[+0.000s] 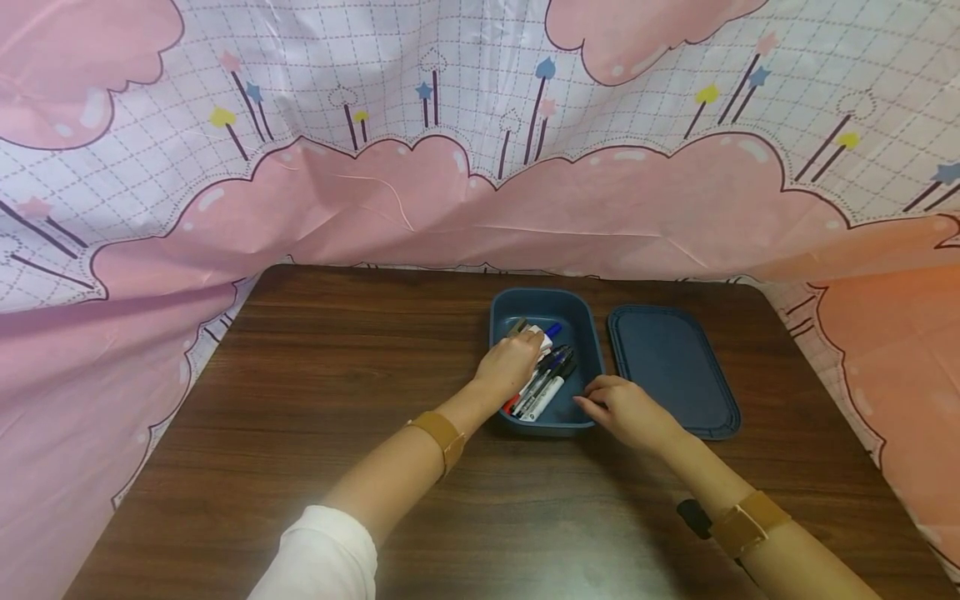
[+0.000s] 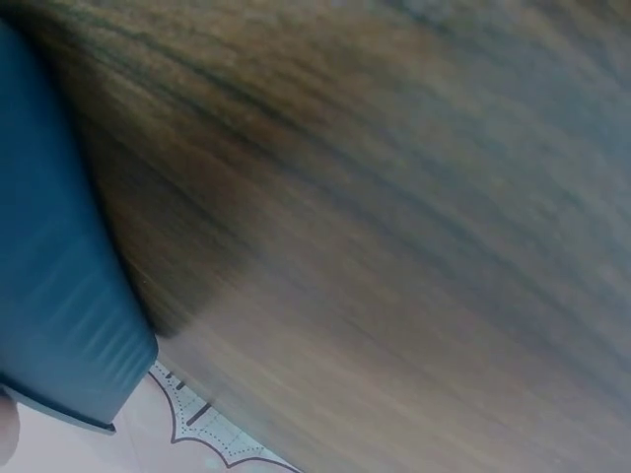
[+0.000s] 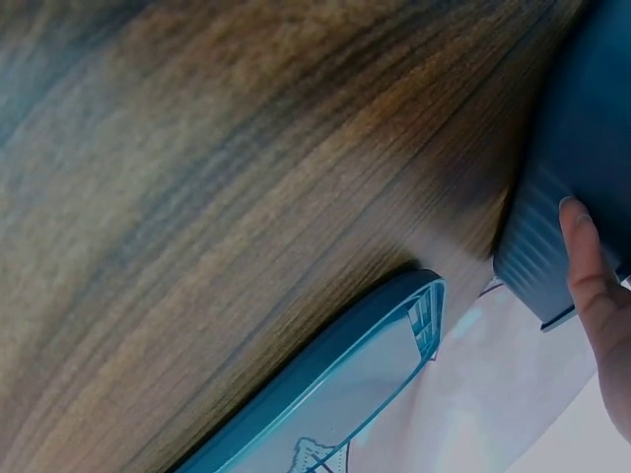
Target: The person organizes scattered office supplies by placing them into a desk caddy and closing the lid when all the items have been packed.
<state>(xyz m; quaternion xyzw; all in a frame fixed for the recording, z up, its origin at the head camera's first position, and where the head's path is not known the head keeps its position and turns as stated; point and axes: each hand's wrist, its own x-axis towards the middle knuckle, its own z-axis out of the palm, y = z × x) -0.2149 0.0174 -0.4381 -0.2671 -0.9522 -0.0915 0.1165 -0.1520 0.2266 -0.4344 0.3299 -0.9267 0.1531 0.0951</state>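
A blue-grey open box (image 1: 596,350) holds several markers and pens (image 1: 546,387), some white-bodied with black caps, plus a bit of red at the near end. My left hand (image 1: 508,367) reaches over the box's left rim. Its curled fingertips are on a white marker with a blue cap (image 1: 553,330); the underside of this grasp is hidden. My right hand (image 1: 624,408) holds the right wall near the front corner, with thumb and fingertips over the rim. One finger (image 3: 584,258) lies down along the ribbed outer wall in the right wrist view.
The matching blue-grey lid (image 1: 671,367) lies on the brown wooden table (image 1: 352,358), just right of the box. A pink and white patterned curtain (image 1: 450,192) hangs behind the table and along both sides.
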